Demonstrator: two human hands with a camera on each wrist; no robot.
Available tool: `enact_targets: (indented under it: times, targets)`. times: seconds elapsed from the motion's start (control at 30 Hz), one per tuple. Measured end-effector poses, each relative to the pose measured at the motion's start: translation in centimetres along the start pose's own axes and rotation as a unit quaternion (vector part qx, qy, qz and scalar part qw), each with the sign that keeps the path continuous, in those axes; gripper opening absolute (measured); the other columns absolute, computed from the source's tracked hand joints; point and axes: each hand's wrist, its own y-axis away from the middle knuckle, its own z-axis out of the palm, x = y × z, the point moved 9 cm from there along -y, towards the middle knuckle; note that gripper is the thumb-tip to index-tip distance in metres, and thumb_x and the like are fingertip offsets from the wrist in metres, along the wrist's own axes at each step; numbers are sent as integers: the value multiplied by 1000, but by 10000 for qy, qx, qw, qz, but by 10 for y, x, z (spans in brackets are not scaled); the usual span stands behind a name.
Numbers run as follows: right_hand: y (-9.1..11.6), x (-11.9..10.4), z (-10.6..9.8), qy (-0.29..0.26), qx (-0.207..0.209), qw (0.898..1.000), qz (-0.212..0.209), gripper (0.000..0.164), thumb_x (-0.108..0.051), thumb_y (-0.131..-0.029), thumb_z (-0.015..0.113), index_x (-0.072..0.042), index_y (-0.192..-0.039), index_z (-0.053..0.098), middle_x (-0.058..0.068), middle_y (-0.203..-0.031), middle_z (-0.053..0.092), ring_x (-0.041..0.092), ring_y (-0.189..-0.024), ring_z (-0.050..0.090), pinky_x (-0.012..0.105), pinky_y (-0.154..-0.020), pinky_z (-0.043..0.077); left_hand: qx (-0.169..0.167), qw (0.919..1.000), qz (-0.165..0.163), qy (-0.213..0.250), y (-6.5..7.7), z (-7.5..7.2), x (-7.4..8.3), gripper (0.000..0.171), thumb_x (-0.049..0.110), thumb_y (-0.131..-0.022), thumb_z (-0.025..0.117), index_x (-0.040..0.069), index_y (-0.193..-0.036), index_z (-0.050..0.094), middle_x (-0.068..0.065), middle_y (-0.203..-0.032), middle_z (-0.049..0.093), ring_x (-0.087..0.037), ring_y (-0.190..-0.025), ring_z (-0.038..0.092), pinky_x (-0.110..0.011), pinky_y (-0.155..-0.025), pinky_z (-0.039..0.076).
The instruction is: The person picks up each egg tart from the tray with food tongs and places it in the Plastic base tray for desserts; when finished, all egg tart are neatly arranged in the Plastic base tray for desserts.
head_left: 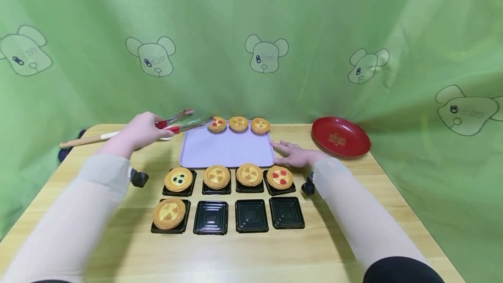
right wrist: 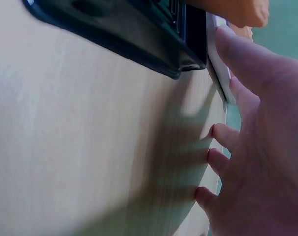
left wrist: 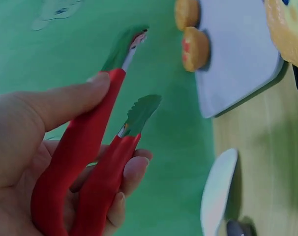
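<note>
My left hand [head_left: 142, 131] grips red-handled tongs [left wrist: 97, 132] with the thumb on one arm and fingers round the other. The tong tips stand apart; one lies in front of or beside a red-dotted tart [head_left: 217, 124], and contact is unclear. That tart is the leftmost of three along the far edge of a lavender tray [head_left: 225, 150], beside two yellow-topped tarts [head_left: 238, 124]. At the tray's right edge rests my right hand [head_left: 296, 155], its fingers spread, the thumb at the tray's near corner [right wrist: 219, 64].
In front of the tray, several tarts [head_left: 217, 177] sit on black square bases. Three more black bases [head_left: 251, 215] lie bare in the near row. A red plate [head_left: 341, 137] stands at the back right. Behind the left hand lies a wooden-handled spatula [head_left: 80, 141]. A green curtain [head_left: 220, 56] hangs behind the table.
</note>
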Motion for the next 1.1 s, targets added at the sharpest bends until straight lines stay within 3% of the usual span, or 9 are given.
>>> enact_targets:
  times: [0.17,0.3,0.47,0.77,1.1]
  targets:
    - [0,-2,1,-109,27,9999,-66,80,-52,-99,52,-22,-160,10,23,-161,-1,45,-145,-1,65,-111,1,-210,9992,85,-322,-29,27,6,31,24,-89,73,-6,-98,66,-13,-83,64,-27,-70,55,-42,-67,47]
    - [0,-1,3,-165,38,9998,-118,82,-57,-97,51,-24,-160,10,24,-161,-2,46,-145,-2,66,-110,-1,-374,9980,135,-491,-42,46,12,25,15,-86,71,-6,-95,61,-15,-84,60,-28,-72,54,-42,-69,47]
    - [0,1,4,-271,61,9995,-140,82,-56,-97,52,-24,-160,10,25,-161,-2,48,-144,-3,67,-109,-2,-411,9966,184,-693,-53,58,20,24,13,-83,68,-6,-95,59,-17,-88,61,-31,-77,55,-44,-74,48]
    - [2,0,2,-181,73,9998,-32,78,-51,-99,51,-24,-160,10,21,-162,-2,44,-146,-2,64,-111,-1,-270,9974,-71,-657,-62,69,22,27,16,-85,71,-6,-97,61,-19,-92,63,-33,-82,58,-45,-77,49]
    - [3,-1,2,-170,29,9998,-93,77,-48,-100,51,-20,-160,11,24,-161,-2,47,-145,-3,67,-109,-1,-28,9972,-240,-708,-52,65,26,29,22,-89,69,-4,-101,64,-19,-97,64,-34,-86,58,-47,-80,47]
